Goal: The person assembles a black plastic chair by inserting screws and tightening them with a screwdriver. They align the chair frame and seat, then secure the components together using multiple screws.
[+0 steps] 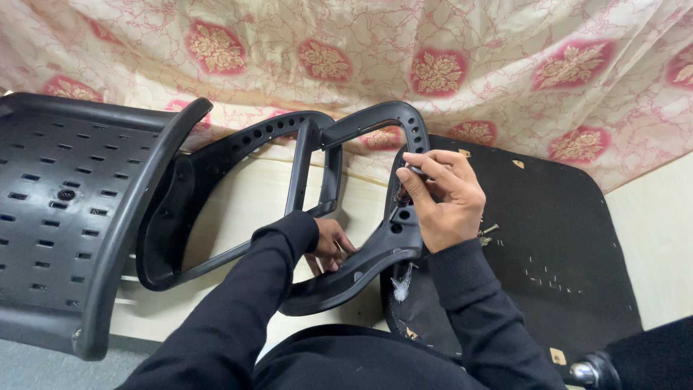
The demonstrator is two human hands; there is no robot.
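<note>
Cream cloth [505, 43] with red flower medallions hangs across the back, draped down onto a pale wooden worktop [238, 209]. Black plastic chair frame [317, 188], open in the middle with a row of round holes along its curved top edge, lies on that worktop, tilted toward the person. Right hand [440, 202] sits on the frame's right side rail, fingers curled narrow and pinching a small dark part [416, 171] against the rail; what the part is cannot be told. Left hand [328, 245] is under the frame's lower edge, fingers wrapped around the bar, gripping it from below. Both arms wear black sleeves. Left of the frame, touching or just beside it, lies a black perforated chair back [65, 209] with slots and a raised rim. Right of the frame sits a dark seat board [556, 217], with a few loose screws [489, 232] near the right hand and small staples scattered on it. Below the board's corner, at the picture's bottom edge, a chrome part [585, 373] shows.
</note>
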